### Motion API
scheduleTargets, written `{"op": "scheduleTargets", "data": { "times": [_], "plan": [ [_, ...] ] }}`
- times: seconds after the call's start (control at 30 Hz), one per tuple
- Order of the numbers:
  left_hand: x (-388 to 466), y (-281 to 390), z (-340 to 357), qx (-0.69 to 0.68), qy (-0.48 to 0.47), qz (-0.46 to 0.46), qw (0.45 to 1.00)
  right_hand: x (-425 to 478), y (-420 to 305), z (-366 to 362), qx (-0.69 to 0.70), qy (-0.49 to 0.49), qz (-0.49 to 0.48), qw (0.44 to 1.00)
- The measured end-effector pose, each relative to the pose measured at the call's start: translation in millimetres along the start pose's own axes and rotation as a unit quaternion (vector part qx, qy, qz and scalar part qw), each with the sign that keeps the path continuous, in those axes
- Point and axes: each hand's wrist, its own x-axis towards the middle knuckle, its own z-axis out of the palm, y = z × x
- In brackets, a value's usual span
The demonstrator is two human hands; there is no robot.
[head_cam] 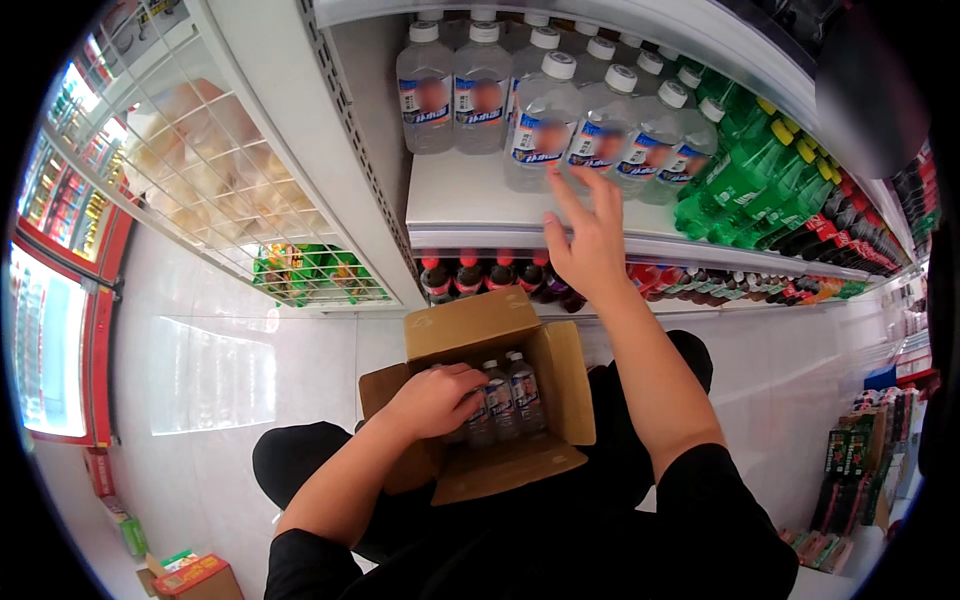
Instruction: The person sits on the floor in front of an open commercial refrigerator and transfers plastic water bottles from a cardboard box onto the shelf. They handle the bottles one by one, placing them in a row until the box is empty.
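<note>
My left hand (442,401) reaches into an open cardboard box (469,322) set between my knees. Its fingers curl around the upper part of a clear plastic bottle (478,429), whose cap is hidden under the hand. Beside it in the box stand more clear bottles with white caps and blue-and-white labels, among them a bottle (526,394) at the right. On the shelf in front, my right hand (592,236) has its fingers spread. The fingertips are at the lower part of a front bottle (546,124) of the same kind; whether they touch it I cannot tell.
Green soda bottles (750,184) with yellow caps stand right of the clear ones. Below the shelf edge (517,240) are dark red-capped bottles (469,276). A white wire rack (247,187) with bagged goods is at left. Drink cases (847,465) are stacked at far right.
</note>
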Motion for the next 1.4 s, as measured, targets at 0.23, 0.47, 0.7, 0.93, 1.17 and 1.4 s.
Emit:
{"op": "scheduleTargets", "data": {
  "times": [0.23,0.47,0.7,0.93,1.17,1.4],
  "plan": [
    [-5,3,-6,0.015,0.002,-0.012,1.000,-5,38,-30,-0.072,0.175,0.089,0.978],
    [-5,1,-5,0.028,-0.016,-0.015,0.999,-7,53,-26,-0.053,0.162,0.126,0.977],
    [-2,0,-7,0.028,-0.021,-0.017,0.999,4,65,-26,-0.047,0.172,0.186,0.966],
    [-1,-3,1,0.031,-0.029,-0.013,0.999,11,59,-19,-0.091,0.175,0.201,0.960],
    [5,0,0,0.038,-0.042,-0.013,0.998,11,57,-21,-0.102,0.168,0.195,0.961],
    [7,-2,4,0.044,-0.045,-0.009,0.998,9,57,-20,-0.091,0.153,0.200,0.963]
  ]
}}
